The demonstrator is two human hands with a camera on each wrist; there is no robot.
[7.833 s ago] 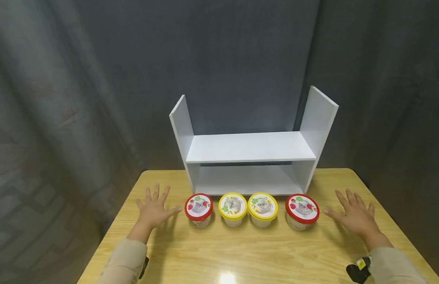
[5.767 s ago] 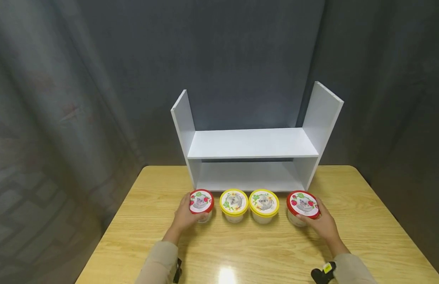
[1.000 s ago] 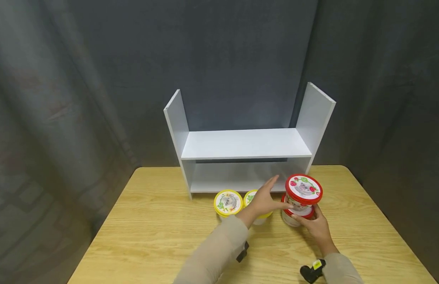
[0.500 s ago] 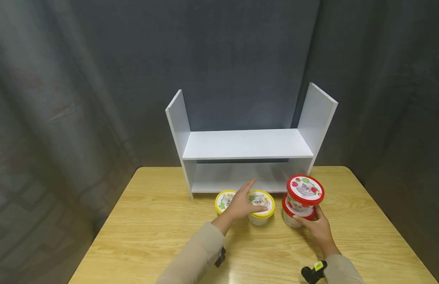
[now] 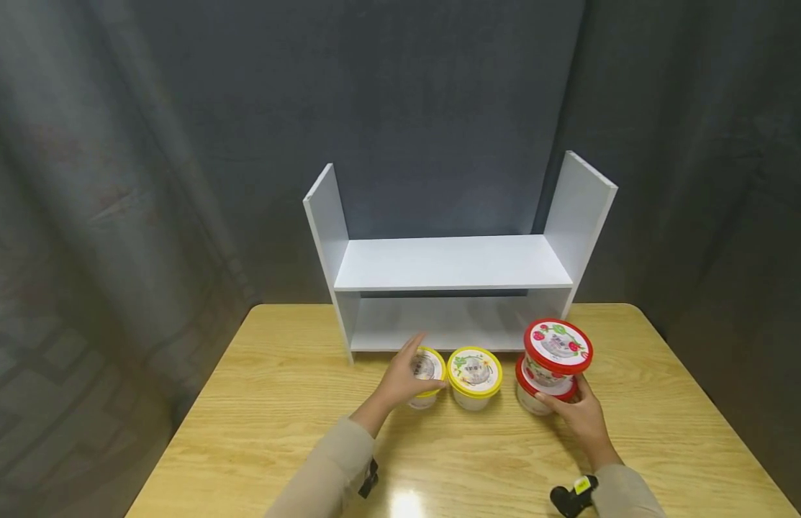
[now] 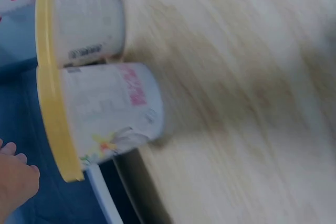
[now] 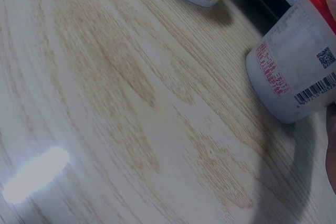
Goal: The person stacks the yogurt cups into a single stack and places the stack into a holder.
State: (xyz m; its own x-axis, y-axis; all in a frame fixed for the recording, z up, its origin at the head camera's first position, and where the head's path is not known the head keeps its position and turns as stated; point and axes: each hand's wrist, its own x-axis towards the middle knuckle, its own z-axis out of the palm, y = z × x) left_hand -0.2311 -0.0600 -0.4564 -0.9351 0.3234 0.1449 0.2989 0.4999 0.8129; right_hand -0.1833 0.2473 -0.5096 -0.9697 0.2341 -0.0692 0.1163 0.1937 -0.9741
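Cups stand with their lids upward on the worktop (image 5: 296, 360), so each has its long axis vertical: the left yellow-lidded cup (image 5: 431, 367), the right yellow-lidded cup (image 5: 474, 373) just beside it, and, more to the right, the upper red-lidded cup (image 5: 558, 349) resting on the lower red-lidded cup (image 5: 532, 400). I see the left grip (image 5: 395, 381) wide, with thumb and fingers spread about the left side of the left yellow-lidded cup; whether it touches, I cannot tell. The right grip (image 5: 583, 419) holds the lower red-lidded cup, thumb at the front and fingers at the right side.

For moving, I find much open room to the left of the left grip and in front of all cups, and some also toward the right edge of the worktop. Behind the cups it is narrow, because the front edge of the white shelf unit (image 5: 453, 263) is near; this unit has its long axis from left to right.

The left grip hides part of the nearest yellow lid, and the upper red-lidded cup covers much of the lid under it. My left wrist view is blurred; my right wrist view cuts off the lower red-lidded cup at the border.
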